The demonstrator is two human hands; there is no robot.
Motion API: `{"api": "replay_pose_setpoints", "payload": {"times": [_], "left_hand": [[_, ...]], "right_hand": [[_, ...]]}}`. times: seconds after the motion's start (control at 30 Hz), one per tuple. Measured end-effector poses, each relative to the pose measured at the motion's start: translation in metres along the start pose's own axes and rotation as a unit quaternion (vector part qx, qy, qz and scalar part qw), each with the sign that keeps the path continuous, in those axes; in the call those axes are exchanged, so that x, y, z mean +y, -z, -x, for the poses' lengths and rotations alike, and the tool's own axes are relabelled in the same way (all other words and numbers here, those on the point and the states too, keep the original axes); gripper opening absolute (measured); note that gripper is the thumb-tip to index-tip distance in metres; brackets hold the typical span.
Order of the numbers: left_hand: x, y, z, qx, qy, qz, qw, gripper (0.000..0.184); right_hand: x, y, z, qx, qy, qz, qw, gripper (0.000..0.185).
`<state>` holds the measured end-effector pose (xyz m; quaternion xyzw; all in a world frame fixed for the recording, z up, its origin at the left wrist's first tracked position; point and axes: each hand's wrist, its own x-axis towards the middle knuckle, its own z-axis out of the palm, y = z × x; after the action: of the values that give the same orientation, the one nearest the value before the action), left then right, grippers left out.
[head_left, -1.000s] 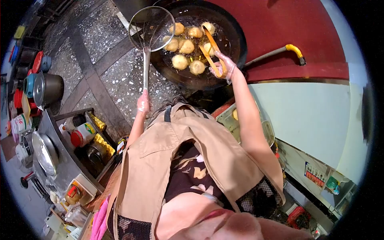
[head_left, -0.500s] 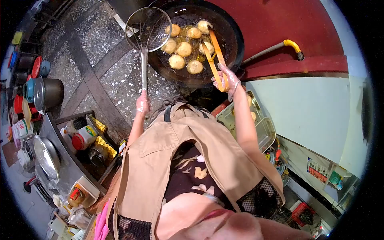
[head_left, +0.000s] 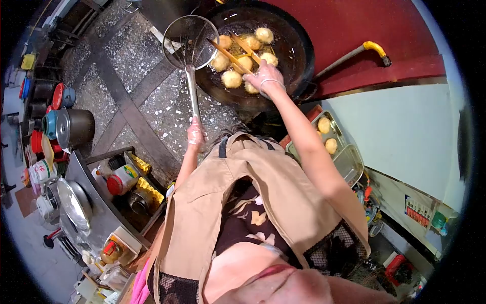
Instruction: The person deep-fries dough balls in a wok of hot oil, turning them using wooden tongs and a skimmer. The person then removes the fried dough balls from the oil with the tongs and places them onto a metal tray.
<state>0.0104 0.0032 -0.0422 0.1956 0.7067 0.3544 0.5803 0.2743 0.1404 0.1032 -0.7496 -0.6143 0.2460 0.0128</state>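
In a dark wok of bubbling oil float several round golden dough balls. My right hand, in a clear glove, grips wooden tongs over the wok; their tips are spread and reach toward the balls at the left side. The hand partly covers one ball. My left hand, also gloved, is closed round the handle of a wire-mesh strainer, whose round head overlaps the wok's left rim.
A metal tray with two dough balls lies beneath my right forearm. A yellow-ended pipe runs right of the wok. At the left are a lidded pot, a steel counter and a red-lidded jar.
The tongs and my right hand have moved left across the wok, away from the ball at the upper right. Two balls in the tray now show fully. The whole view has shifted slightly.
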Motion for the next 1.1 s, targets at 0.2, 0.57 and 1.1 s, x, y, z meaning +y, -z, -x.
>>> {"api": "replay_pose_setpoints", "payload": {"times": [0.2,0.57,1.1], "left_hand": [[0.012,-0.007,0.001,0.003,0.027,-0.026,0.999,0.064],[0.008,-0.004,-0.013,0.008,0.002,-0.072,0.997,0.068],[0.017,-0.003,-0.004,0.024,0.018,-0.049,0.998,0.070]], "right_hand": [[0.007,-0.007,0.005,0.043,-0.016,-0.056,0.997,0.074],[0.015,-0.006,0.005,0.018,-0.026,0.016,0.999,0.065],[0.029,-0.055,-0.067,-0.182,-0.133,-0.301,0.927,0.058]]}}
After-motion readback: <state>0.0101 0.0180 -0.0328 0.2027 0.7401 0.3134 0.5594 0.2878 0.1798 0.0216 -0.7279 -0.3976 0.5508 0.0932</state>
